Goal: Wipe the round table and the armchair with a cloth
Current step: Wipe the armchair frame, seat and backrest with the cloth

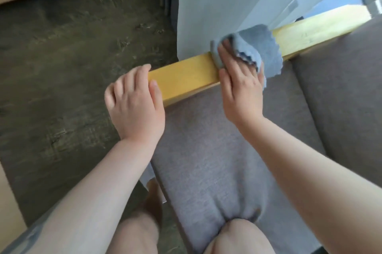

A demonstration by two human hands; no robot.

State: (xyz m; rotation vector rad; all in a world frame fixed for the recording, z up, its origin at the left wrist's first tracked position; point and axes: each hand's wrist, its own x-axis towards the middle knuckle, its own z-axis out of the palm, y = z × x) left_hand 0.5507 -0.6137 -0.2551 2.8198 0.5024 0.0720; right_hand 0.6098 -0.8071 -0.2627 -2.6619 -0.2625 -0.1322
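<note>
Floor: dark, worn wood-look planks (78, 51) fill the left and far-left of the view, running up to a black skirting strip along the far wall.
Curtain: a pale sheer curtain (223, 5) hangs at the far centre, just behind the armrest, with a darker drape edge to its left and bright window light at the far right.
Armchair: it takes up the right half of the view; a grey fabric seat cushion (217, 150) runs from near to middle, and a grey back cushion (341, 98) sits to its right.
Armrest: a flat yellow wooden armrest (186, 76) runs slantwise from the middle of the view up to the far right, along the far edge of the seat cushion.
Cloth: a blue-grey cloth (260, 47) with a scalloped edge lies bunched on top of the armrest about midway along it, draping over onto the cushion side.
Right hand: the right hand (241, 88) presses palm-down on the cloth, fingers curled into its folds and holding it against the wood.
Left hand: the left hand (134, 105) rests at the near end of the armrest, loosely spread, fingertips touching the wood and holding nothing.
Knee: a bare knee (239, 235) pushes into the near edge of the seat cushion, denting the fabric.
Round table: not in view.
</note>
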